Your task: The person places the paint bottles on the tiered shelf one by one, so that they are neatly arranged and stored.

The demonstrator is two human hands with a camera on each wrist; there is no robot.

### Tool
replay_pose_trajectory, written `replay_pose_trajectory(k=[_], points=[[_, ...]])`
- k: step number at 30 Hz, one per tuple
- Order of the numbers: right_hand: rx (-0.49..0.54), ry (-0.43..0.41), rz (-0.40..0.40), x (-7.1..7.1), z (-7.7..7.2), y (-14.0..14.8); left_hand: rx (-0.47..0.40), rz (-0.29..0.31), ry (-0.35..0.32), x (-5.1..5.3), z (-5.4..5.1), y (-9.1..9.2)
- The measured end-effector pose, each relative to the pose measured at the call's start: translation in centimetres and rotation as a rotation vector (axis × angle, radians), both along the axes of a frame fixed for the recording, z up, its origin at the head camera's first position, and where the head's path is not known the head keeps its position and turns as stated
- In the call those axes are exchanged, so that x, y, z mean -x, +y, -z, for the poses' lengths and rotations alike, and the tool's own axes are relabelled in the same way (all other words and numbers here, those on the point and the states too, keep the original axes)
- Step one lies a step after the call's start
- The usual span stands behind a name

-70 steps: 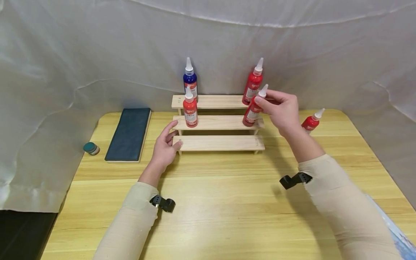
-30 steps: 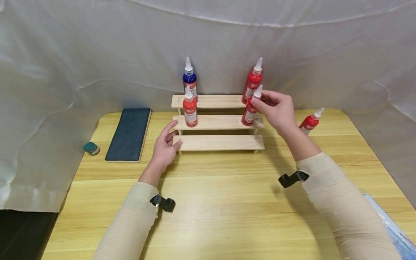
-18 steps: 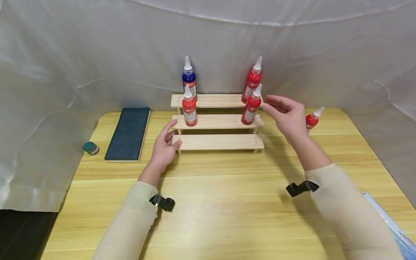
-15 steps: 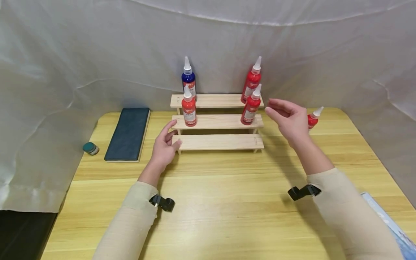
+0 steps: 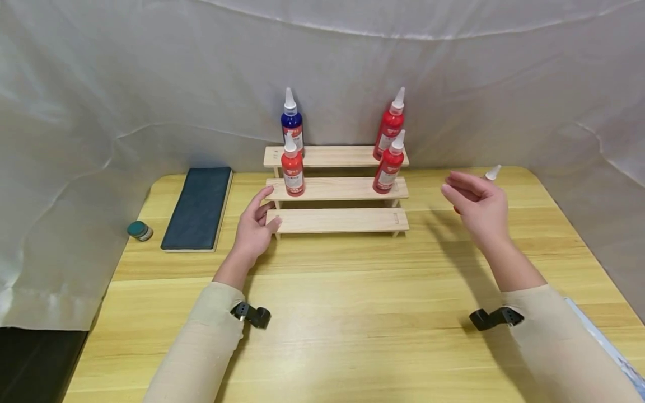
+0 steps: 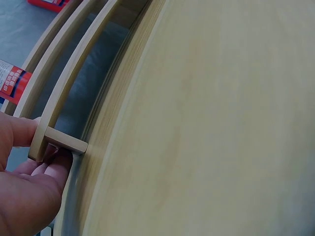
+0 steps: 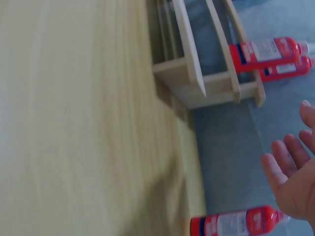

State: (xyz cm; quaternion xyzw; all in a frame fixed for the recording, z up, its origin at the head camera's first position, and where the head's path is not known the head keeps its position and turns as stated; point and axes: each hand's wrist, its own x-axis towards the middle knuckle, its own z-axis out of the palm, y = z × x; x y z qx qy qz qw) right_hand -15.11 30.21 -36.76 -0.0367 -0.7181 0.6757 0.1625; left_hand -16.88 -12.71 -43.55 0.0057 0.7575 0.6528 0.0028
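Observation:
My left hand holds the left end of a three-step wooden display stand. In the left wrist view its thumb lies over the lowest board and its fingers curl beneath. A blue bottle and a red bottle stand on the top step, at left and right. The middle step bears an orange-red bottle at left and a red bottle at right. Off to the stand's right, my right hand is empty in the air, fingers loosely bent. It mostly hides another red bottle, whose white nozzle shows.
A dark notebook lies left of the stand, with a small green-lidded jar beside it. At the right table edge is a blue-and-white flat item. Grey cloth hangs behind the table.
My right hand has let go of the red bottle on the middle step's right end and moved right and nearer, in front of the separate red bottle. The left hand has stayed on the stand.

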Motion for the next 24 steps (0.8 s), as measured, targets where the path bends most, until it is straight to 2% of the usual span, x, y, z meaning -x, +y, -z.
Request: replay_pose_trajectory(k=[6, 14, 20, 24], points=[[0.058, -0.029, 0.058, -1.0, 0.6, 2.1, -0.004, 0.000, 0.001, 0.0, -0.1, 0.0], [0.066, -0.061, 0.151, -1.8, 0.9, 4.6, 0.001, -0.002, 0.000, 0.0, -0.1, 0.0], [0.134, -0.092, 0.249, -1.8, 0.9, 6.3, 0.014, 0.000, -0.015, 0.0, -0.2, 0.1], [0.178, -0.074, 0.289, -1.4, 1.0, 7.3, 0.017, 0.001, -0.019, 0.0, -0.2, 0.1]])
